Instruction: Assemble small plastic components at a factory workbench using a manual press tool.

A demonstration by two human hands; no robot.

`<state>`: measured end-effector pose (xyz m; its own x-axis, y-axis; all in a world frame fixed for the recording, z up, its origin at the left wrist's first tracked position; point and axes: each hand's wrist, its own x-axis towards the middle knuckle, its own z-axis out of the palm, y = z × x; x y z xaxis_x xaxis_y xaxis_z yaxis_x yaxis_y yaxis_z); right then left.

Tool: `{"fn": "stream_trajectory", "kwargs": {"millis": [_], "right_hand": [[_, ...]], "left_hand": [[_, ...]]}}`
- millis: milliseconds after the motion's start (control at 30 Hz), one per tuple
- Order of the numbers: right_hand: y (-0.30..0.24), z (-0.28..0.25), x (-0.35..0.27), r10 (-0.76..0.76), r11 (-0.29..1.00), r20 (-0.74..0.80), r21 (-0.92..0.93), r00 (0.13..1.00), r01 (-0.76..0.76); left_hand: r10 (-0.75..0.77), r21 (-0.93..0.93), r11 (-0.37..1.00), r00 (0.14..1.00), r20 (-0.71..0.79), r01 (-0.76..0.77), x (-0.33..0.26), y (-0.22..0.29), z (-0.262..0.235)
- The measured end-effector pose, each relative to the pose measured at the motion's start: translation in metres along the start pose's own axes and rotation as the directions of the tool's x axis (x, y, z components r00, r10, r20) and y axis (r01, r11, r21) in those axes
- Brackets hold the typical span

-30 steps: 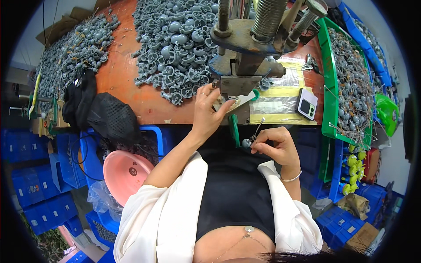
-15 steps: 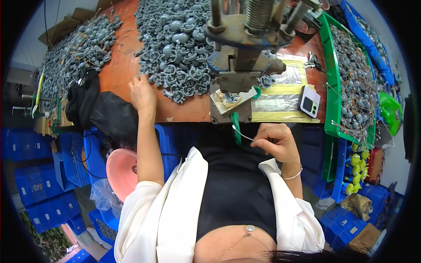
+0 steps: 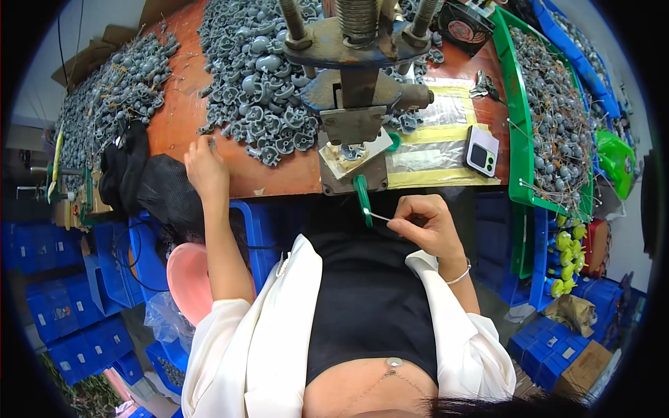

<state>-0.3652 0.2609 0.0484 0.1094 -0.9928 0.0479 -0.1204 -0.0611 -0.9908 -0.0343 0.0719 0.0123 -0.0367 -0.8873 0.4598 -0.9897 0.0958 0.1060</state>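
Observation:
My left hand (image 3: 208, 169) hovers over the red-brown tabletop (image 3: 279, 177), left of a big heap of grey moulded plastic parts (image 3: 261, 83). Its fingertips are drawn together near a small grey bit, and what they hold is hard to make out. Below the table edge, my right hand (image 3: 428, 224) pinches a thin pale wire (image 3: 378, 217) with a white tip. That tip lies at a green loop (image 3: 362, 198) hanging from the base of the press (image 3: 355, 111). A grey part (image 3: 353, 150) sits on the pale block (image 3: 357, 160) under the press head.
A second heap of grey parts with wires (image 3: 122, 87) lies at the far left, behind a black mesh bag (image 3: 171, 191). On the right are a phone (image 3: 481, 151) and a green tray (image 3: 516, 139) of wired grey parts. A pink bowl (image 3: 188, 279) stands below the left table edge.
The whole view has shifted a little. My left hand has drawn slightly left and nearer, away from the big heap. My right hand keeps its pinch, with the wire lying flatter.

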Motion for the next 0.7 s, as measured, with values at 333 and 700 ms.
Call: {"fn": "stream_trajectory", "kwargs": {"millis": [333, 700], "right_hand": [[0.000, 0.045, 0.024, -0.287, 0.924, -0.325, -0.343, 0.901, 0.170], [0.002, 0.047, 0.021, -0.301, 0.861, -0.288, -0.491, 0.909, 0.130]], "left_hand": [[0.206, -0.925, -0.085, 0.915, 0.348, 0.371, -0.071, 0.116, -0.037], [0.256, -0.956, 0.290, 0.966, 0.040, -0.038, -0.073, 0.130, -0.047]]}}
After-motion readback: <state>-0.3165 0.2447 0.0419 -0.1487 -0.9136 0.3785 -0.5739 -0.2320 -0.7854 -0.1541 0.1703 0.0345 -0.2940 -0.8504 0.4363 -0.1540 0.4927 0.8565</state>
